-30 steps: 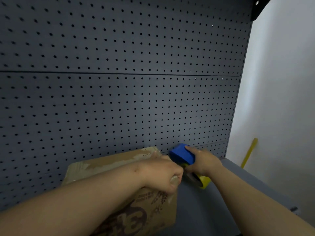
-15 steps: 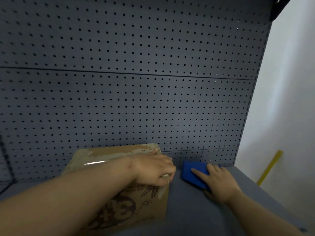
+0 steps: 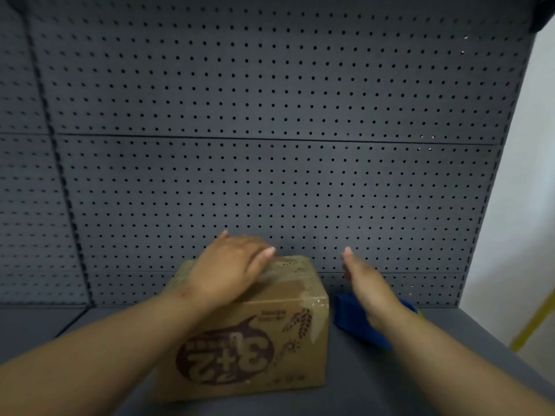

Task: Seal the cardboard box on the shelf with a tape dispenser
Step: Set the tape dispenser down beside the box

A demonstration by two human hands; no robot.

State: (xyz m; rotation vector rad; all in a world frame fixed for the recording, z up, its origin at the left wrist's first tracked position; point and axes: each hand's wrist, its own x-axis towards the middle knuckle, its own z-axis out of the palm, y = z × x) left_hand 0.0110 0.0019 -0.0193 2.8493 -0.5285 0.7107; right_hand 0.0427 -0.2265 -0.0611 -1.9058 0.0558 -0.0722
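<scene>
A brown cardboard box (image 3: pixel 258 340) with an upside-down "3+2" print stands on the grey shelf (image 3: pixel 360 385). Clear tape shines along its top and front edge. My left hand (image 3: pixel 231 268) lies flat on the box's top, fingers spread. The blue tape dispenser (image 3: pixel 357 322) rests on the shelf just right of the box, partly hidden by my right arm. My right hand (image 3: pixel 366 283) hovers above the dispenser, fingers straight and holding nothing, a short gap from the box's right side.
A dark pegboard wall (image 3: pixel 270 145) rises right behind the box. A white wall (image 3: pixel 525 205) and a yellow stick (image 3: pixel 531 322) lie past the shelf's right end. Bare shelf surface stretches to the left of the box.
My right hand has let go of the dispenser and lifted off it toward the box. My left hand has moved from the box's right edge onto its top. The view shifted left.
</scene>
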